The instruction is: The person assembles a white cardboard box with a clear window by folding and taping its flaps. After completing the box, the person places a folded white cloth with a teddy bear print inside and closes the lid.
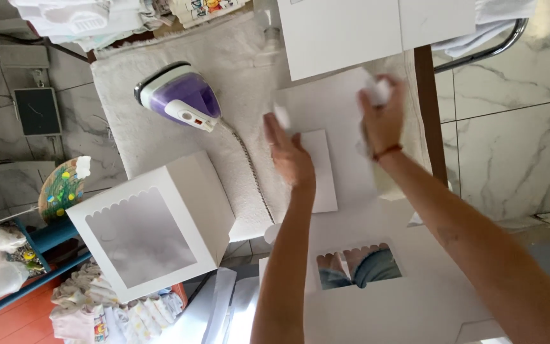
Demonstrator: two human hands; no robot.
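purple-white iron, white box, marble-pattern floor

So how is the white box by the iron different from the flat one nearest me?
The white box by the iron is folded up and standing; the flat box lies unfolded beneath the arms. The standing box's window looks cloudy white; the flat box's window shows what is below it. Both are white card with scalloped window edges.

Purple iron — windowed white box.
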